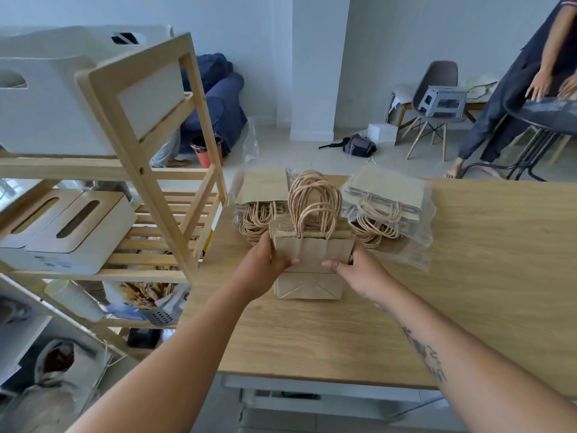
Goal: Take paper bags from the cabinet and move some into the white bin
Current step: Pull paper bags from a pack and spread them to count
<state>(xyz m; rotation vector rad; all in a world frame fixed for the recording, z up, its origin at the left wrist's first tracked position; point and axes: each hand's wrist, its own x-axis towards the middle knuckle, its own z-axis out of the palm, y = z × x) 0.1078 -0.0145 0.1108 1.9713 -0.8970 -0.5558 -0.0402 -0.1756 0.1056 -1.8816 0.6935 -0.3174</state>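
Note:
A stack of brown paper bags (312, 250) with twisted paper handles stands on the wooden table (468, 276). My left hand (265, 265) grips its left side and my right hand (356, 270) grips its right side, thumbs on the front. Two more bundles of paper bags lie behind, one at the left (263, 189) and one in clear plastic at the right (387, 195). A white bin (46, 104) sits on the top level of the wooden shelf unit (146, 195) at my left.
Two white tissue boxes with wooden lids (71, 226) sit on the middle shelf; cups and packets lie lower down. Another person (537, 85) leans over a dark round table at the far right. A chair, a folding stool and a bag stand on the floor beyond.

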